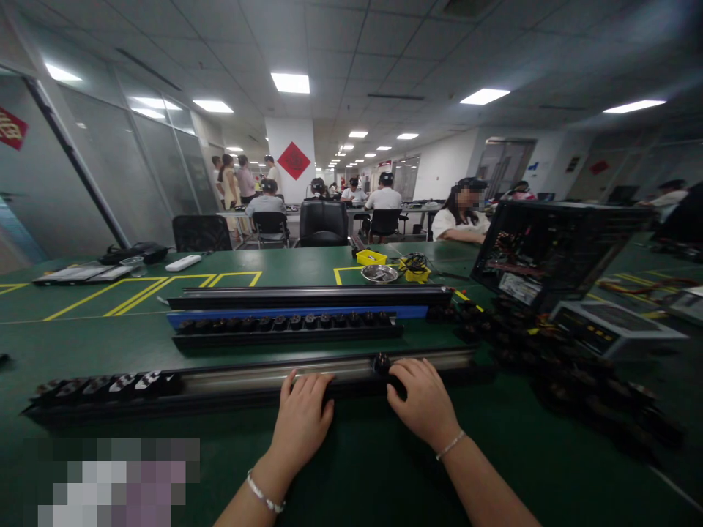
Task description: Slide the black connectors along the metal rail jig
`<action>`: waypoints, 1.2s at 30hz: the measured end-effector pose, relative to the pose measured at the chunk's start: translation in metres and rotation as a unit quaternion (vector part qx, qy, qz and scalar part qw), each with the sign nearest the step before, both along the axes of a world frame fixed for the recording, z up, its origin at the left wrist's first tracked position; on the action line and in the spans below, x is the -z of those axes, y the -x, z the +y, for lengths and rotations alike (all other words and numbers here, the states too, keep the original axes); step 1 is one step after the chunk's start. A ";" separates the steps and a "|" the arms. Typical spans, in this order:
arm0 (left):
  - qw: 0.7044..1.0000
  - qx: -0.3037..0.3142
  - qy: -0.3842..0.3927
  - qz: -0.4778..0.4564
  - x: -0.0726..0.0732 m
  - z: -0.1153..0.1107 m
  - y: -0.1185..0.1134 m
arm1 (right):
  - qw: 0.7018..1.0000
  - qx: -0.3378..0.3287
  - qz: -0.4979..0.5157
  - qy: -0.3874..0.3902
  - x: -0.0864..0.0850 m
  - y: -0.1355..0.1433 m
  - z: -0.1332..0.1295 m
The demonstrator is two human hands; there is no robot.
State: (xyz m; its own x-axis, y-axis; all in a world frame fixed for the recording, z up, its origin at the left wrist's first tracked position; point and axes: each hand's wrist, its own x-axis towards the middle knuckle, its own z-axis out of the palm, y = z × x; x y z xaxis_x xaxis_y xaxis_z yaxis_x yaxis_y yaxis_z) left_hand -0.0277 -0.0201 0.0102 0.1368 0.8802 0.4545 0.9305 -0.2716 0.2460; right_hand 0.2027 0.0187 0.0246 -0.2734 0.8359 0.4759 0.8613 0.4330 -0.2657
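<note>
A long black rail point(236, 382) with a shiny metal channel lies across the green table in front of me. My left hand point(303, 416) rests over its near edge, palm down, fingers stretched out and holding nothing. To the right, my right hand point(422, 402) curls its thumb and fingers at the side of a small black round part with metal prongs point(381, 362), which sits in the channel. Its fingertips touch this part; the contact is partly hidden. At the rail's left end stands a row of similar black parts point(104, 388), some with white labels.
Behind lie a second black rail filled with black parts point(288, 337), a blue strip point(411, 312) and another long rail point(307, 296). Many loose black parts point(593, 388) are heaped at right, near a power supply point(618, 326) and an open computer case point(554, 252). Farther back: a metal dish point(378, 274), yellow trays point(371, 258).
</note>
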 end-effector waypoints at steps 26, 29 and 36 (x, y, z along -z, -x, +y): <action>0.999 0.005 0.007 -0.035 -0.002 0.003 0.000 | 0.984 0.143 0.102 -0.002 0.012 0.027 0.015; 0.999 0.006 -0.001 -0.033 -0.001 0.003 -0.001 | 0.984 0.144 0.101 -0.007 0.013 0.026 0.016; 1.000 0.003 0.004 -0.026 -0.001 0.002 0.000 | 0.982 0.156 0.106 -0.014 0.015 0.019 0.017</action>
